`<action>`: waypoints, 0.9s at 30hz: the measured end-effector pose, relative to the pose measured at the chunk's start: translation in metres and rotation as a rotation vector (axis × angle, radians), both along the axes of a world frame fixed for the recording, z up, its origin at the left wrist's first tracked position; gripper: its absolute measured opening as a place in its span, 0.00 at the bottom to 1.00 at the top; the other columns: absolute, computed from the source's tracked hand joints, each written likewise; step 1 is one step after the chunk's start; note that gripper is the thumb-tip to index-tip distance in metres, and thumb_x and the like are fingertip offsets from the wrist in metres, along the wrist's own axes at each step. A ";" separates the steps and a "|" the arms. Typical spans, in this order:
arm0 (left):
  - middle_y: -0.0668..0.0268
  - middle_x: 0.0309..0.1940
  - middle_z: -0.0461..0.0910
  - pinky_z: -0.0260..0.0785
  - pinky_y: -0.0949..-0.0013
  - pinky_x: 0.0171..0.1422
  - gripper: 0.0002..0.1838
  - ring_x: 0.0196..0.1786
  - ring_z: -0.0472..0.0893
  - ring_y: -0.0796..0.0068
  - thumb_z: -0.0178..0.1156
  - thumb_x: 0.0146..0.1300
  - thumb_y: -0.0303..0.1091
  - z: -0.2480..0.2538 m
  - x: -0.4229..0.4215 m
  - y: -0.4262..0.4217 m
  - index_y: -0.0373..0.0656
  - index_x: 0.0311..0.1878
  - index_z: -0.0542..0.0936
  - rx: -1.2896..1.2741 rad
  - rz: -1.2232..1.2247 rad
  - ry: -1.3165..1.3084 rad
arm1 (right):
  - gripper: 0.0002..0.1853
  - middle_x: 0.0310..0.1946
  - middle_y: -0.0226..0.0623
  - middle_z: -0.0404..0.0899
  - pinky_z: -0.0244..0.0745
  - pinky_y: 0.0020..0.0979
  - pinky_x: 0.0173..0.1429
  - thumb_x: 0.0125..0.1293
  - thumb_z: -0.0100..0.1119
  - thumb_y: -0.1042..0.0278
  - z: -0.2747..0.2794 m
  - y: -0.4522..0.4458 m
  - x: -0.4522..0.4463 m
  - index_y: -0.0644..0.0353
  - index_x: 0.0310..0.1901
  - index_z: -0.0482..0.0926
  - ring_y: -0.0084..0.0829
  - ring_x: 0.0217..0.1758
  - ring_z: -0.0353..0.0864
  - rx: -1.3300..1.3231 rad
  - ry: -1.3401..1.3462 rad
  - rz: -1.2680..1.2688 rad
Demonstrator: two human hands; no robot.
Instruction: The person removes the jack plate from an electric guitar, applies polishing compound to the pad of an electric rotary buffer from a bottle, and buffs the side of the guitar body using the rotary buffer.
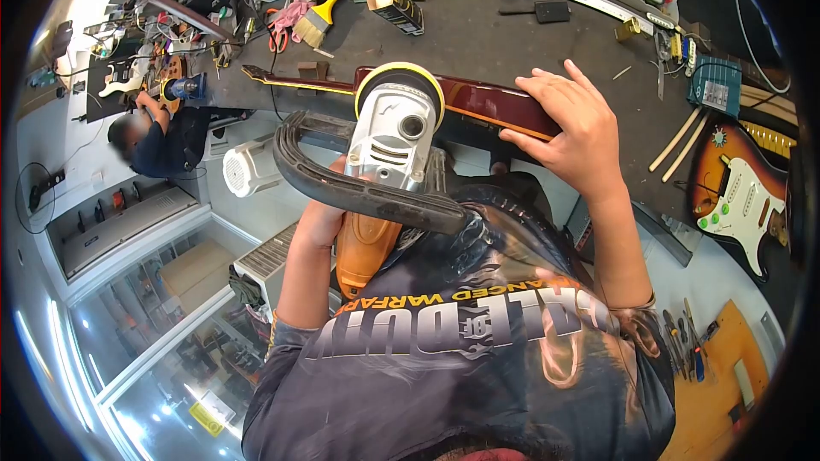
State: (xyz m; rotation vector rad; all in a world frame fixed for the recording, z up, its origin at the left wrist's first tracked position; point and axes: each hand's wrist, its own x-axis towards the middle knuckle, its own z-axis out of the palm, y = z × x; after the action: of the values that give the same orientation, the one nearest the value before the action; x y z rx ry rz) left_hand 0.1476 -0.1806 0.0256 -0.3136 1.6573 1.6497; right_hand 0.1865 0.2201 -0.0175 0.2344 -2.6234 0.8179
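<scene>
My left hand (323,218) is closed around the orange body of a polisher (369,256), partly hidden behind the tool's black loop handle (367,192). The polisher's silver head and round yellow-edged pad (397,72) are over a dark red glossy guitar (483,98). The guitar lies along the bench's near edge, its neck pointing left. Across the guitar body's right end, my right hand (576,124) grips it, fingers on top and thumb at the near edge. The pad hides part of the guitar, so contact cannot be told.
On the dark bench (478,21) are a yellow-handled brush (320,21), a small box (395,7) and a black flat object (551,12). A sunburst guitar (739,192) stands at right, near two sticks (683,145). Another person (158,137) works at far left.
</scene>
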 end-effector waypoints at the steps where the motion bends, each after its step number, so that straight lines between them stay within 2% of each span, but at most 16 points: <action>1: 0.59 0.75 0.84 0.76 0.62 0.81 0.43 0.73 0.84 0.70 0.75 0.77 0.40 0.001 0.000 0.000 0.31 0.87 0.70 0.000 -0.006 0.003 | 0.34 0.55 0.37 0.96 0.77 0.56 0.87 0.58 0.90 0.45 0.000 0.000 0.000 0.53 0.62 0.92 0.42 0.68 0.94 0.001 0.000 0.002; 12: 0.58 0.74 0.86 0.78 0.61 0.79 0.40 0.71 0.86 0.70 0.73 0.76 0.40 0.010 -0.005 0.013 0.31 0.85 0.74 0.074 0.011 -0.006 | 0.34 0.56 0.36 0.96 0.77 0.56 0.87 0.58 0.90 0.45 0.001 -0.002 0.004 0.54 0.62 0.91 0.42 0.68 0.94 -0.001 -0.007 0.005; 20: 0.59 0.70 0.88 0.84 0.61 0.73 0.38 0.66 0.89 0.70 0.73 0.76 0.40 -0.012 -0.007 -0.013 0.33 0.83 0.75 0.137 0.121 -0.102 | 0.33 0.56 0.36 0.96 0.77 0.55 0.87 0.58 0.89 0.46 0.002 -0.002 0.002 0.55 0.61 0.91 0.42 0.68 0.94 0.005 0.002 0.000; 26: 0.55 0.68 0.89 0.87 0.57 0.70 0.36 0.64 0.92 0.65 0.73 0.76 0.41 0.009 -0.009 -0.010 0.33 0.81 0.77 0.202 0.115 -0.012 | 0.33 0.55 0.35 0.96 0.77 0.56 0.87 0.57 0.90 0.47 0.003 -0.004 0.005 0.55 0.60 0.91 0.42 0.67 0.94 -0.023 -0.016 0.003; 27: 0.51 0.64 0.91 0.89 0.55 0.66 0.36 0.59 0.94 0.60 0.71 0.75 0.46 0.013 -0.005 -0.005 0.32 0.78 0.78 0.107 0.195 -0.005 | 0.33 0.55 0.35 0.96 0.77 0.56 0.87 0.57 0.90 0.47 0.002 -0.004 0.006 0.55 0.60 0.91 0.42 0.67 0.94 -0.022 -0.014 0.002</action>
State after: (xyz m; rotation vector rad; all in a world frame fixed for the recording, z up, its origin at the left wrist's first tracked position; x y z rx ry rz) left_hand 0.1422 -0.1854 0.0384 -0.4368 1.5682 1.8731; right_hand 0.1927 0.2161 -0.0150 0.2260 -2.6268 0.8514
